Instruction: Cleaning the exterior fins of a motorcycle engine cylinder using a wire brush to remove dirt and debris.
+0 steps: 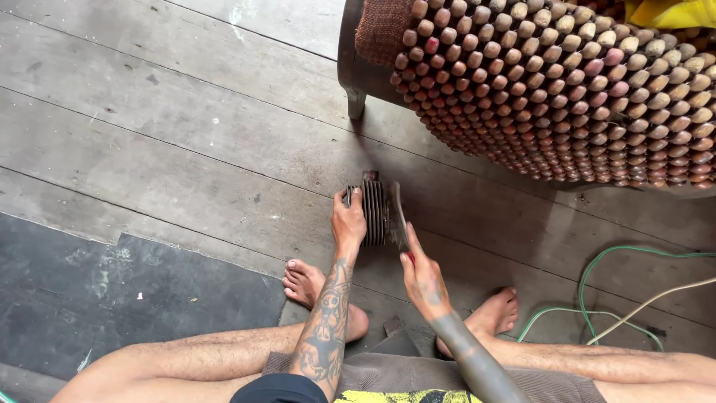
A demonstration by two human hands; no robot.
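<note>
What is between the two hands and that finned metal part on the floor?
Nothing visible. The left hand already grips the finned metal part from its left side, fingers over the top edge. The right hand holds a flat tool against the part's right side. The beaded seat stands apart behind.

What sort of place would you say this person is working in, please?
Probably a home porch or informal workshop: a worn plank floor, a beaded seat, loose hoses, and a finned metal part held by both hands.

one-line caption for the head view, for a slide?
Seated barefoot on a plank floor, the left hand steadies a finned metal cylinder while the right hand works a tool against it.
</note>
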